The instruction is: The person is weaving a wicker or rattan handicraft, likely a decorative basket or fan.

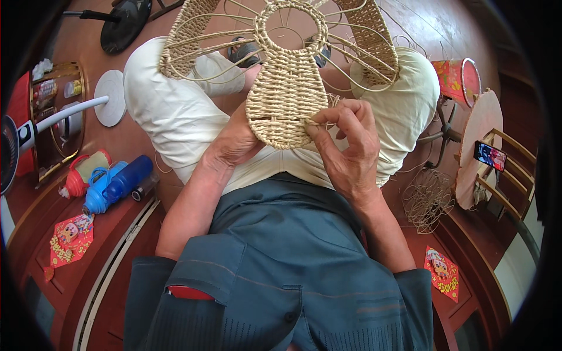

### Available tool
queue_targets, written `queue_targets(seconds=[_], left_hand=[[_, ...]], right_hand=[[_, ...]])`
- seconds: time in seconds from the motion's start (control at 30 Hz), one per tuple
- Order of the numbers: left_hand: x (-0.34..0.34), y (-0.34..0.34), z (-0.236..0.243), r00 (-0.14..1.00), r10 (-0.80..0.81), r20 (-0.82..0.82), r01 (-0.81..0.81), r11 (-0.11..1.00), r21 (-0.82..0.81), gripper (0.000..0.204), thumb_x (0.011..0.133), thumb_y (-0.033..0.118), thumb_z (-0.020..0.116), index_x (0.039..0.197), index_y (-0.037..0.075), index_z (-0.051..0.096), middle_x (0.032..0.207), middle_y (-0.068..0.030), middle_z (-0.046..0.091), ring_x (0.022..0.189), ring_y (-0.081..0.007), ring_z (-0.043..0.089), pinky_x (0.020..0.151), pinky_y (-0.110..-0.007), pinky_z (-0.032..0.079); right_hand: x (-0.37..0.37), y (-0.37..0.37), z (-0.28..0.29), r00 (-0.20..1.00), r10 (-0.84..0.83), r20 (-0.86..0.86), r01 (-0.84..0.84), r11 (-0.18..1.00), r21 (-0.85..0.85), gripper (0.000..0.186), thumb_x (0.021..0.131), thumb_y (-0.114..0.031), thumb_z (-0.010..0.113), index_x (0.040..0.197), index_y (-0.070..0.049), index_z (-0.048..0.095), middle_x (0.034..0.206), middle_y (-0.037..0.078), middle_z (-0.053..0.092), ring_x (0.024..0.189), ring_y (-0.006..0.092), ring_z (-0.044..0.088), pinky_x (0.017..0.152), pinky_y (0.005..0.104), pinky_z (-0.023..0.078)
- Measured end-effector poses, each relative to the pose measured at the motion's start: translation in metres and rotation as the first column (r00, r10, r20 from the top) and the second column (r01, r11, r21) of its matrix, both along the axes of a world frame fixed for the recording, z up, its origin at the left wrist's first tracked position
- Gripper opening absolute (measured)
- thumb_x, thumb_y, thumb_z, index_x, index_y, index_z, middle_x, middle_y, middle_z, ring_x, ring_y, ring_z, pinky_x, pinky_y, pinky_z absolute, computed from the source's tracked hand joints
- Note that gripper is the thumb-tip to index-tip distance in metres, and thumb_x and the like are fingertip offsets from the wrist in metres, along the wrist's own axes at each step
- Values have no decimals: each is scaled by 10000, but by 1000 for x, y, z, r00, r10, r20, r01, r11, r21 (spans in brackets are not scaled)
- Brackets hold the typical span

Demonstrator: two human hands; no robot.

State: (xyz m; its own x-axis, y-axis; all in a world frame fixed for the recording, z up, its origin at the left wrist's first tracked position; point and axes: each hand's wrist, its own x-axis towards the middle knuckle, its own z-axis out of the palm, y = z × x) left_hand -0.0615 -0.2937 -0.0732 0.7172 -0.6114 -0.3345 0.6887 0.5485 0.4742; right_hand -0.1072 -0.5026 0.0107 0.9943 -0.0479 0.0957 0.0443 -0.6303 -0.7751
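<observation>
Across my lap lies a half-woven straw piece with wire ribs. Its pear-shaped panel of tight tan weave points toward me, below a wrapped round ring. Thin wires and wrapped spokes run from the ring to curved woven side walls. My left hand grips the panel's left edge, with its fingers hidden behind the weave. At the lower right edge of the panel, my right hand pinches a thin straw strand between thumb and forefinger. Loose strand ends stick out above that hand.
A tangle of straw or wire lies on the floor at right, near a red bucket. A phone leans by a round board. Blue bottles stand at left, beyond which is a white-handled fan.
</observation>
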Motion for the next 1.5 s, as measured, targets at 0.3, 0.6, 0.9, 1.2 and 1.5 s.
queue_targets(seconds=[0.3, 0.6, 0.9, 1.2, 1.5], left_hand=[[-8, 23, 76, 804, 73, 590, -548, 478, 687, 350, 1126, 223, 560, 1368, -25, 612, 1170, -108, 721, 1062, -146, 672, 986, -317, 528], [10, 36, 109, 832, -111, 544, -149, 899, 412, 788, 1157, 598, 238, 1246, -80, 631, 615, 37, 511, 623, -96, 549, 656, -273, 463], [49, 255, 82, 796, 549, 256, -604, 690, 399, 310, 1142, 269, 554, 1174, -9, 688, 573, 69, 291, 482, -56, 242, 500, -247, 275], [30, 430, 68, 618, 752, 230, -722, 426, 545, 207, 1084, 229, 673, 1092, 30, 731, 549, 72, 296, 465, -54, 202, 504, -244, 221], [45, 256, 144, 820, 107, 562, -507, 589, 629, 273, 1128, 263, 589, 1182, 18, 695, 692, 80, 399, 604, -22, 335, 562, -218, 260]], right_hand=[[9, -13, 27, 957, 286, 42, -288, 939, 187, 199, 936, -194, 781, 969, -40, 661, 969, 95, 657, 938, 281, 617, 948, 418, 461], [2, -43, 74, 976, 201, -87, -63, 639, 767, 205, 979, -239, 712, 937, -54, 634, 879, 54, 638, 787, 155, 610, 745, 282, 486], [-21, -168, 37, 951, -70, -302, 310, 224, 924, 234, 1125, -242, 569, 1162, -20, 631, 651, -95, 323, 509, 43, 245, 523, 239, 300], [-67, -330, 6, 836, -378, -399, 444, 36, 895, 169, 1094, -147, 625, 1057, 7, 685, 596, -65, 311, 498, 49, 255, 459, 253, 242], [-49, -330, 8, 664, -741, -101, 699, 663, -269, 298, 1094, -272, 649, 1221, -9, 708, 877, 50, 673, 715, 114, 598, 591, 298, 506]])
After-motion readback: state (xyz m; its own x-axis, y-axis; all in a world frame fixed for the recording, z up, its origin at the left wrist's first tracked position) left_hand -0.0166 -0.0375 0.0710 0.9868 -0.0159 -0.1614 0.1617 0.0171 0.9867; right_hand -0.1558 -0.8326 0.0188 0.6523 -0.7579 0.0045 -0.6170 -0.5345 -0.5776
